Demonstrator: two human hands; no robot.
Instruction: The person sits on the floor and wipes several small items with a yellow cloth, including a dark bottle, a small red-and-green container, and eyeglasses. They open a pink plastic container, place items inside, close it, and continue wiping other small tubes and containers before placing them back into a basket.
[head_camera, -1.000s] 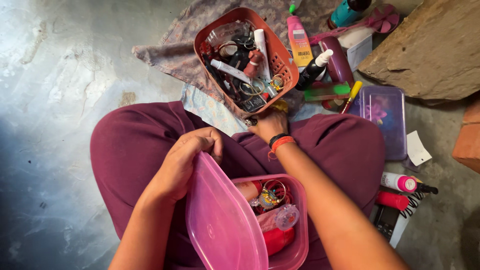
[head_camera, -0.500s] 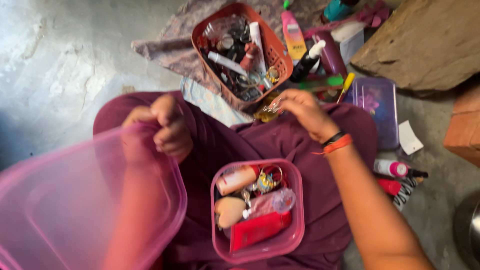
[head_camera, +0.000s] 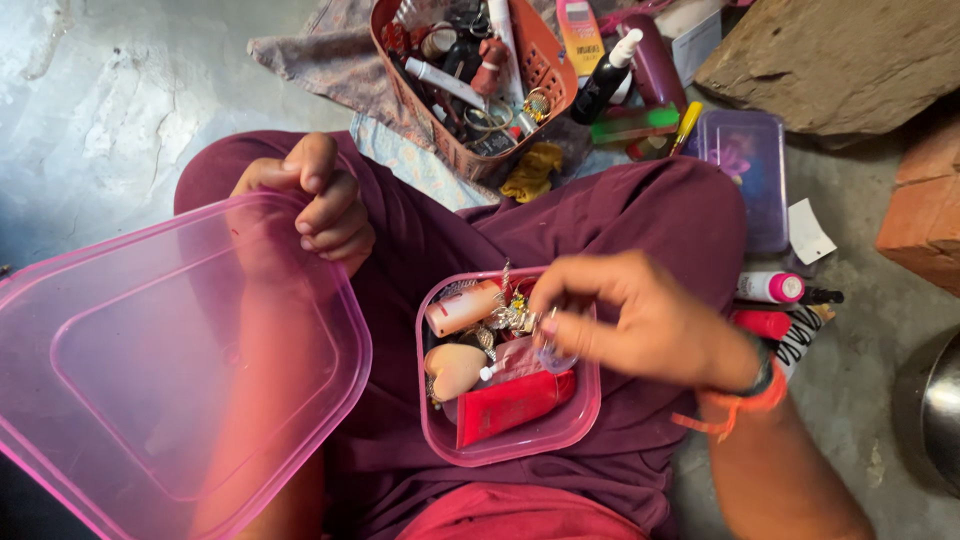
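A pink plastic box (head_camera: 575, 425) rests on my lap, filled with a red tube, a beige sponge, a small bottle and jewellery. My right hand (head_camera: 640, 320) hovers over its right side, fingers pinched on a small silvery piece of jewellery (head_camera: 512, 312) that dangles into the box. My left hand (head_camera: 315, 205) grips the edge of the translucent pink lid (head_camera: 150, 370), held off to the left over my left knee.
An orange basket (head_camera: 545, 65) crammed with cosmetics and bangles stands ahead on a patterned cloth. A yellow cloth scrap (head_camera: 530, 170), bottles, a purple flat box (head_camera: 750, 170), a pink-capped tube (head_camera: 770, 288), a stone slab (head_camera: 840, 60) and a brick (head_camera: 925, 200) lie to the right.
My left hand swung the lid away from the box to the left. My right hand came back from beside the basket to the box, carrying a small piece of jewellery.
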